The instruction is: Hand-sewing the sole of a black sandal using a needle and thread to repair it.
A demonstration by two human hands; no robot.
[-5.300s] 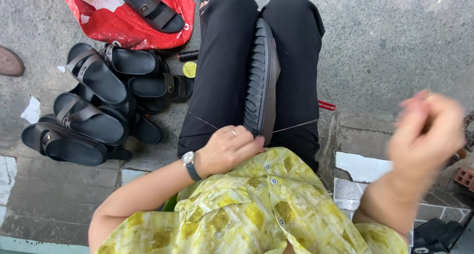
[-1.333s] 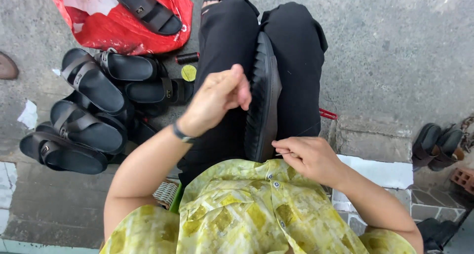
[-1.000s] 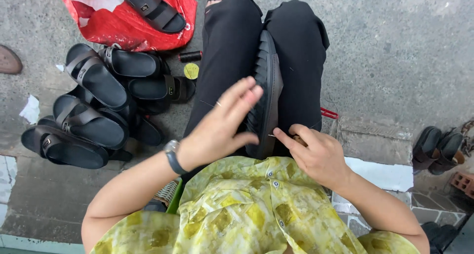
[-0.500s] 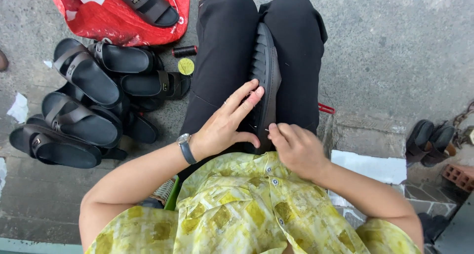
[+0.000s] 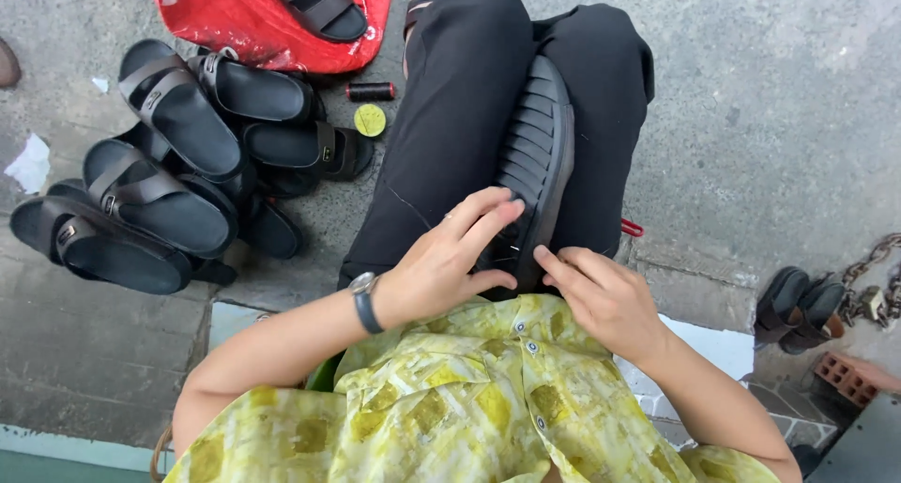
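A black sandal (image 5: 544, 136) stands on edge between my knees, ribbed sole facing up and left. My left hand (image 5: 441, 262), with a dark watch (image 5: 364, 300) on the wrist, grips the sandal's near end, fingers laid across the sole and thumb below. My right hand (image 5: 605, 295) meets it from the right, its fingertips pinching the sandal's near edge. Whether anything small sits between those fingers is hidden. I wear black trousers and a yellow-green patterned shirt.
A pile of black sandals (image 5: 178, 164) lies on the concrete at left, with a red bag (image 5: 253, 23) holding another sandal (image 5: 314, 0) behind it. A dark thread spool (image 5: 371, 92) and a round yellow-green tin (image 5: 370, 120) lie beside my left leg. Another sandal pair (image 5: 798, 305), a chain (image 5: 868, 267) and a brick (image 5: 849, 380) are at right.
My right hand came in from far out at the right to the sandal's near end. My left hand lifted off, then settled back down onto the sole and closed around it.
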